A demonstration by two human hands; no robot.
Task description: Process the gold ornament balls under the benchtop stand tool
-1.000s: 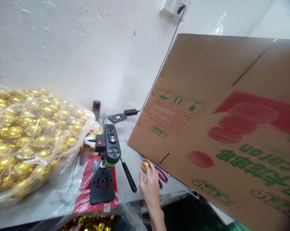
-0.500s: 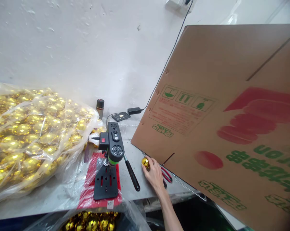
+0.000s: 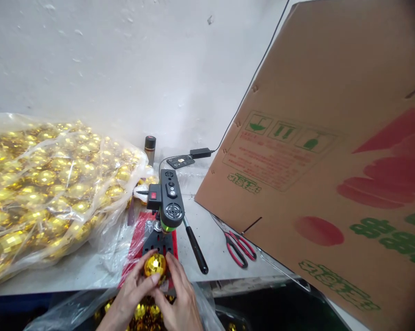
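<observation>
A shiny gold mirror ball point(image 3: 155, 265) is held low in front of the black machine's base. My left hand point(image 3: 133, 288) grips it from the left, thumb across its lower front. My right hand point(image 3: 180, 290) closes round its right side, fingers against the ball and thumb beneath. Just beyond the hands stands the small black drill-press-like machine point(image 3: 172, 197), its round head above a slotted black base plate point(image 3: 159, 241) on a red sheet point(image 3: 138, 239). More gold balls point(image 3: 147, 312) lie below the table edge, partly hidden by my hands.
A large clear bag point(image 3: 55, 184) of gold balls fills the left. Red-and-black scissors point(image 3: 240, 248) and a black-handled lever point(image 3: 196, 250) lie to the right. A big cardboard box point(image 3: 297, 184) leans there. A dark-capped bottle point(image 3: 150, 149) and power adapter point(image 3: 200, 152) stand behind.
My right hand has moved left from beside the scissors, bringing a gold ball to the front of the machine. My left hand has come into view and grips the ball too. The view has shifted right.
</observation>
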